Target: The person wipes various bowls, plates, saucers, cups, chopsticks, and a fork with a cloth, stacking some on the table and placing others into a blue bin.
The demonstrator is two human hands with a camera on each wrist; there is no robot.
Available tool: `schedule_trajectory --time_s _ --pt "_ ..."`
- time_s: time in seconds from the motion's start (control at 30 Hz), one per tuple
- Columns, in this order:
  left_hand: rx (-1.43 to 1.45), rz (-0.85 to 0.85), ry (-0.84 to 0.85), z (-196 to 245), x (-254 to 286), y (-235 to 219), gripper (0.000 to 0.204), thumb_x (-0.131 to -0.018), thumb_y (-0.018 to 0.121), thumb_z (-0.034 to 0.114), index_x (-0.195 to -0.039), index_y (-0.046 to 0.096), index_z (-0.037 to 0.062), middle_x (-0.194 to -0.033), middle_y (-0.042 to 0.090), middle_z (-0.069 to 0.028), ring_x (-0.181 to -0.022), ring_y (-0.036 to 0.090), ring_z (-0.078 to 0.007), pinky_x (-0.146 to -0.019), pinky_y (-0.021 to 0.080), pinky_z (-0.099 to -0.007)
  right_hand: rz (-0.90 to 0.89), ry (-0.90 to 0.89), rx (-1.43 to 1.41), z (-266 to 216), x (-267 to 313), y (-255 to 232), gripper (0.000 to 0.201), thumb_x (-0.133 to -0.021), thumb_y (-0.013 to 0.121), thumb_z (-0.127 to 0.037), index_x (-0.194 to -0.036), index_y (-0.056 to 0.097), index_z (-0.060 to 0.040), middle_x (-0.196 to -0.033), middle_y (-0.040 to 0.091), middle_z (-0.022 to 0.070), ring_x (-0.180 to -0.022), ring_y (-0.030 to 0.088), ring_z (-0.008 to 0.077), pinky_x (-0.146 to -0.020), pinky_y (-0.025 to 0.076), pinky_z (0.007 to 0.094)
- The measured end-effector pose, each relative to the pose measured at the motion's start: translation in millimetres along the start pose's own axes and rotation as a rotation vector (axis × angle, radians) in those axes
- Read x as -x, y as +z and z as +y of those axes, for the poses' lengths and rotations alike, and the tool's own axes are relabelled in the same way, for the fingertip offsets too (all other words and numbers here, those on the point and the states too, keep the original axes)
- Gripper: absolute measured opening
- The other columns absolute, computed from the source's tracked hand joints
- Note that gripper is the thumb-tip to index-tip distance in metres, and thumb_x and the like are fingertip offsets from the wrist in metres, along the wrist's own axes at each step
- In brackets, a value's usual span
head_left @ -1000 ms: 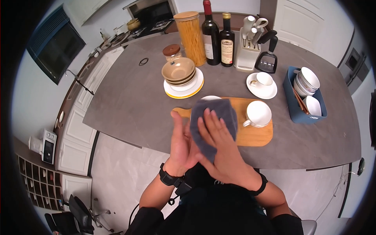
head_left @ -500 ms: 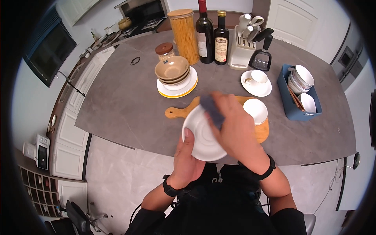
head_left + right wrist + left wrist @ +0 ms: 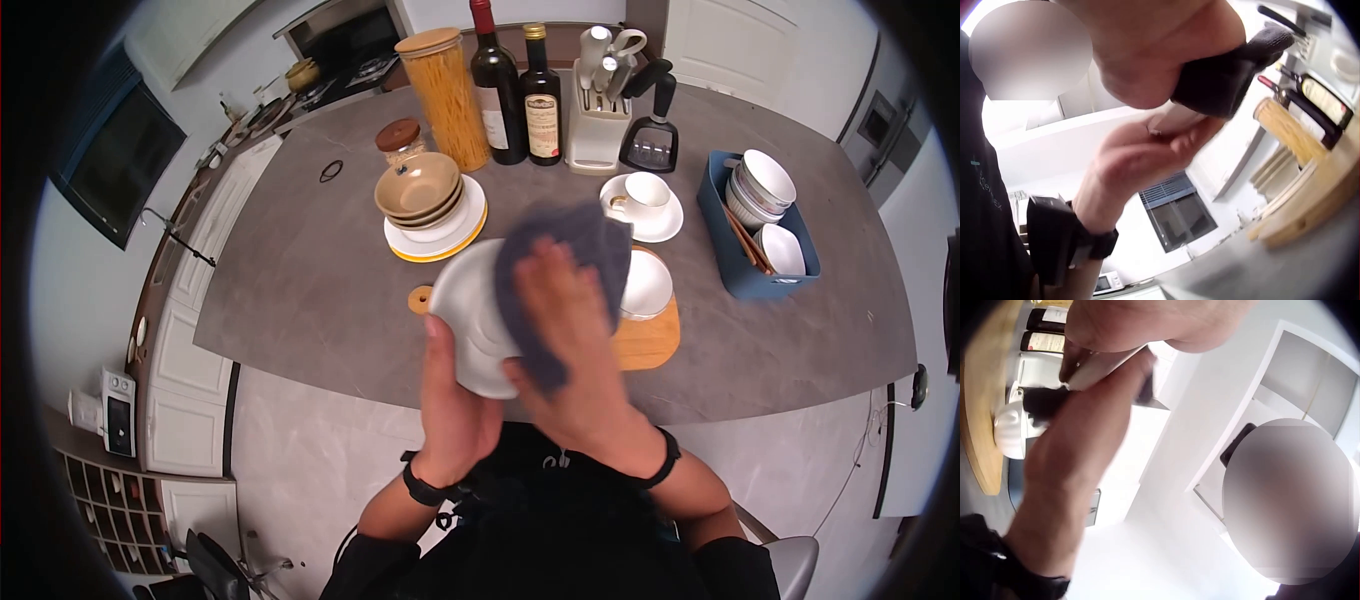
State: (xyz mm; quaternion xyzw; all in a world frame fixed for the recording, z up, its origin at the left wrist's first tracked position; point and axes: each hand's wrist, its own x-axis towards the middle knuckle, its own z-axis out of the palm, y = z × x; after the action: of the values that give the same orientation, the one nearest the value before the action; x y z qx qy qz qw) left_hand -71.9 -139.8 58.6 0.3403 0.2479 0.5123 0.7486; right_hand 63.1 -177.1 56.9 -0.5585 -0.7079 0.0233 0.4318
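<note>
My left hand (image 3: 455, 415) holds a white saucer (image 3: 462, 310) by its near-left rim, thumb on its upper face and the other fingers underneath. The saucer is tilted above the table's front edge. My right hand (image 3: 575, 350) lies with straight fingers on a dark grey cloth (image 3: 612, 250), pressing it over the saucer's right side; motion blurs both. The thumb lies beside the cloth, over the saucer. In the right wrist view the cloth (image 3: 1210, 87) hangs beneath that hand, close above the saucer's pale edge (image 3: 1175, 117).
A wooden board (image 3: 650, 345) with a white cup (image 3: 647, 285) lies beyond my hands. Stacked bowls (image 3: 418, 185) on plates stand left, a cup on a saucer (image 3: 660, 225) behind, a blue bin (image 3: 745, 275) of dishes right. Bottles (image 3: 543, 110), a pasta jar (image 3: 445, 105) and a knife block (image 3: 597, 130) line the back.
The cloth was over the saucer, then bunched at its far right side, and is now spread over its right part under my right hand. The saucer has shifted slightly left in view.
</note>
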Motion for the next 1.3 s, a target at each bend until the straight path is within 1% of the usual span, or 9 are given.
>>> schedule_trajectory --time_s 0.17,0.23,0.3,0.37,0.53,0.7,0.87,1.13,1.3 --pt "-0.015 0.088 -0.064 -6.1 -8.2 -10.2 0.068 -0.108 0.035 0.057 -0.149 0.042 0.0037 -0.145 0.054 -0.0121 -0.133 0.053 -0.0256 -0.111 0.044 -0.04 -0.159 -0.013 -0.128 4.2 17.4 12.3 0.07 -0.092 0.067 -0.023 -0.152 0.04 0.0007 -0.161 0.031 0.0255 -0.152 0.025 0.0396 -0.123 0.019 0.052" --pt "-0.025 0.049 -0.083 0.7 -29.5 -21.4 0.068 -0.107 0.036 0.057 -0.148 0.043 0.0024 -0.143 0.056 -0.0132 -0.13 0.056 -0.0255 -0.108 0.046 -0.0399 -0.235 -0.08 -0.486 6.8 29.1 3.7 0.052 -0.099 0.061 -0.021 -0.145 0.05 0.002 -0.147 0.052 0.0208 -0.138 0.05 0.0328 -0.115 0.036 0.0438" --pt "-0.146 0.017 -0.038 0.8 -63.0 -23.4 0.068 -0.107 0.038 0.056 -0.146 0.045 0.0013 -0.138 0.059 -0.0147 -0.122 0.062 -0.0253 -0.104 0.05 -0.0404 -0.164 0.439 -0.964 -2.4 60.5 -11.2 0.038 -0.106 0.052 -0.021 -0.133 0.059 0.0037 -0.122 0.068 0.0122 -0.11 0.065 0.0203 -0.096 0.048 0.0342" --pt "-0.316 0.022 0.082 -7.7 -110.6 -27.9 0.063 -0.108 0.04 0.053 -0.142 0.048 0.0013 -0.132 0.063 -0.0141 -0.114 0.066 -0.0237 -0.098 0.054 -0.0398 0.14 0.643 -1.077 -9.6 79.5 -16.3 0.037 -0.11 0.044 -0.024 -0.122 0.064 0.0044 -0.104 0.069 0.0048 -0.093 0.062 0.011 -0.082 0.049 0.0285" --pt "-0.85 0.085 0.131 -44.5 -239.5 -41.8 0.043 -0.108 0.042 0.037 -0.128 0.055 0.0015 -0.106 0.067 -0.0102 -0.085 0.067 -0.0173 -0.066 0.054 -0.0337 0.076 0.698 -1.019 5.8 114.3 -42.4 0.034 -0.109 0.044 -0.023 -0.113 0.064 0.005 -0.103 0.068 0.007 -0.095 0.063 0.0142 -0.085 0.049 0.0298" --pt "-1.1 0.083 0.024 -58.8 -262.3 -27.5 0.029 -0.102 0.054 0.021 -0.121 0.058 -0.0007 -0.086 0.067 -0.0096 -0.06 0.061 -0.0169 -0.045 0.047 -0.031 0.194 0.746 -0.973 30.0 143.5 -62.8 0.036 -0.106 0.05 -0.027 -0.114 0.062 0.0062 -0.104 0.067 0.0094 -0.097 0.062 0.0168 -0.087 0.049 0.0314" --pt "-1.258 0.073 0.069 -58.6 -268.4 -28.2 0.028 -0.094 0.064 0.011 -0.118 0.06 -0.0039 -0.096 0.072 -0.015 -0.062 0.07 -0.0231 -0.053 0.057 -0.0362 0.326 0.778 -0.841 71.5 174.9 -71.8 0.046 -0.105 0.052 -0.038 -0.124 0.056 0.0042 -0.111 0.065 0.0114 -0.103 0.061 0.0195 -0.092 0.048 0.0339" --pt "-1.788 0.05 0.308 -67.9 -281.1 -36.6 0.044 -0.08 0.072 0.007 -0.122 0.064 -0.002 -0.115 0.069 -0.027 -0.114 0.065 -0.0399 -0.099 0.05 -0.0433 0.502 0.797 -0.798 108.1 168.0 -68.7 0.041 -0.107 0.051 -0.034 -0.121 0.059 0.0046 -0.113 0.065 0.0099 -0.105 0.06 0.0183 -0.094 0.046 0.0331" --pt "-1.853 0.036 0.268 -63.0 -280.0 -30.0 0.045 -0.08 0.073 0.01 -0.123 0.064 -0.0009 -0.116 0.069 -0.0265 -0.111 0.066 -0.0405 -0.097 0.051 -0.0445 0.598 0.854 -0.871 112.9 172.3 -67.5 0.042 -0.106 0.053 -0.035 -0.123 0.059 0.0028 -0.117 0.066 0.0107 -0.109 0.061 0.0203 -0.099 0.046 0.0345"
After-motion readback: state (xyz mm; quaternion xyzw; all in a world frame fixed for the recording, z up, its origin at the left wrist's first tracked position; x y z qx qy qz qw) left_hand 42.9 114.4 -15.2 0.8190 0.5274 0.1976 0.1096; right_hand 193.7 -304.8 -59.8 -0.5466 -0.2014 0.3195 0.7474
